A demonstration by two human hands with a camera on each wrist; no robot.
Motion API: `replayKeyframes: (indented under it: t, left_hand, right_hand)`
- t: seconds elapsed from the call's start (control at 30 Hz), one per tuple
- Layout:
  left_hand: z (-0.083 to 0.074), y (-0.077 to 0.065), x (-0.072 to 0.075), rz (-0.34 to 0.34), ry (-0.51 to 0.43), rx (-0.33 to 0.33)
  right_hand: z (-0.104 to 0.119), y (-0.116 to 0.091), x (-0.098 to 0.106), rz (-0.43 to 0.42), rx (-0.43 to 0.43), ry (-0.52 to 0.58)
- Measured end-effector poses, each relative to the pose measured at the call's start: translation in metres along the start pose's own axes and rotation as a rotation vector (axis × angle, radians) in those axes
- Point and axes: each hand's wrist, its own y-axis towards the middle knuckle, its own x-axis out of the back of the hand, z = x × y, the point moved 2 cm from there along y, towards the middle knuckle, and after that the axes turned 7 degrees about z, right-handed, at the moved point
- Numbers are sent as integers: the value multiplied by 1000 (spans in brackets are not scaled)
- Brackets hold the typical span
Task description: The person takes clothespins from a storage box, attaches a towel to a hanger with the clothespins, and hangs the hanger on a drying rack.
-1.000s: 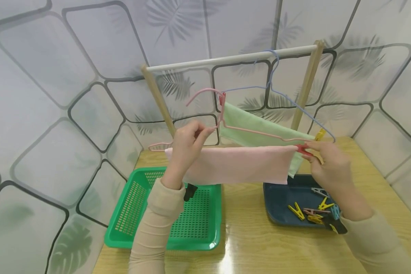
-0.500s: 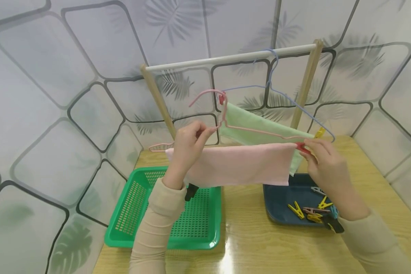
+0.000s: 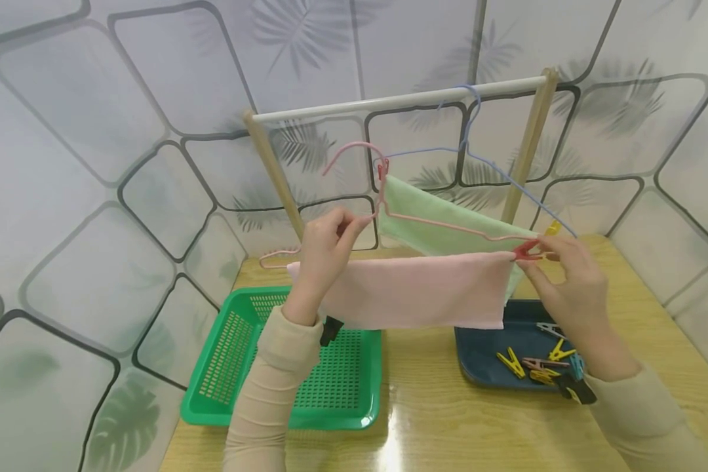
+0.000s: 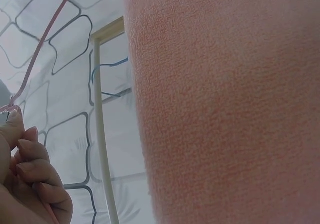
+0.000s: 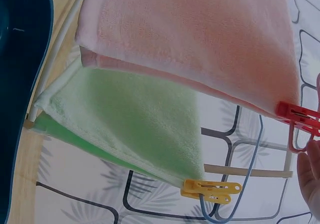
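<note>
A pink clothes hanger (image 3: 433, 221) is held up at mid-height, and a folded pink towel (image 3: 415, 292) hangs from its lower bar. My left hand (image 3: 327, 252) pinches the hanger beside its neck, with fingers curled in the left wrist view. At the towel's right corner sits a red clothespin (image 3: 526, 250). The right hand (image 3: 569, 278) has its thumb and finger around this clothespin, at the hanger's end. The right wrist view has the clothespin (image 5: 300, 116) on the towel's edge, with fingertips (image 5: 311, 164) by the hanger's end loop.
Behind, a blue hanger (image 3: 507, 177) on the white rail (image 3: 398, 101) carries a green towel (image 3: 448, 216) with red and yellow clothespins. A green basket (image 3: 368, 400) stands at left. A dark blue tray (image 3: 478, 347) with several clothespins stands at right on the wooden table (image 3: 431, 426).
Over the last half second, the pink hanger's hook has risen slightly. The right hand and red clothespin have shifted a little to the right; the left hand has barely moved.
</note>
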Motion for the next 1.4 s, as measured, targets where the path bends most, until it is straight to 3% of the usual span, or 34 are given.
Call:
replayKeyframes:
  t: [0.33,0.8,0.93,1.2,1.4]
  left_hand:
    - [3,-2,-6,49,12,52]
    - [0,-2,-14,47,-8,27]
    - [-1,-3,-15,52,-22,37]
    - [-1,-4,-14,70,-59,28]
    - [3,-6,-12,140,-123,1]
  right_hand:
    - [8,7,2,-24,16,20]
    - [28,27,-14,173,189,-46]
    - [29,27,-17,239,192,-77]
    - [35,26,-17,292,174,-119]
    - [36,26,-16,337,184,-114]
